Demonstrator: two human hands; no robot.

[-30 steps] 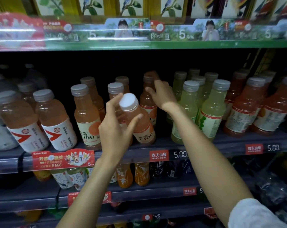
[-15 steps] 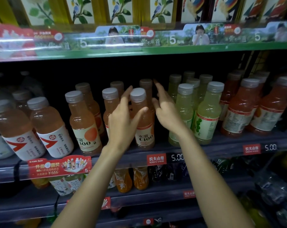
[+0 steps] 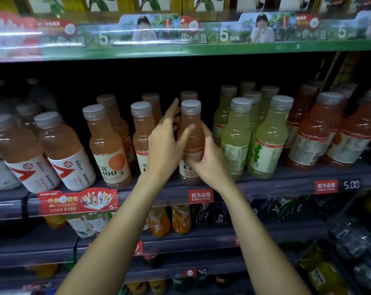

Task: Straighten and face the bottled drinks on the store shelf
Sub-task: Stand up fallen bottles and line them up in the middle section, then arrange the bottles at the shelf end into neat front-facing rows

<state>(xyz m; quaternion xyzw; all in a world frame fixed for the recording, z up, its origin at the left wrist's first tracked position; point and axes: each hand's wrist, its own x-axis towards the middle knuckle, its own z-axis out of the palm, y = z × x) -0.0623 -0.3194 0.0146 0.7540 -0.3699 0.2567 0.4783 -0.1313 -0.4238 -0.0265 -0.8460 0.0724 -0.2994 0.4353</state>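
The right hand (image 3: 210,165) curls its fingers round the lower body and label of an orange bottle (image 3: 191,133), gripping it. The left hand (image 3: 166,145) lays its thumb against the bottle's shoulder, the other fingers straight and reaching past it toward the bottle behind; it presses rather than grips. The bottle stands upright at the front edge of the shelf (image 3: 276,186), in the third orange column, just beside the green bottles (image 3: 235,137).

To do this well, I would twist from the base with the right hand, steady the neck with the left, and stop when the label squarely faces the aisle, flush with its neighbours.

A red price tag (image 3: 200,196) sits on the shelf's front edge below. More drinks fill the lower shelves; cartons line the top one.
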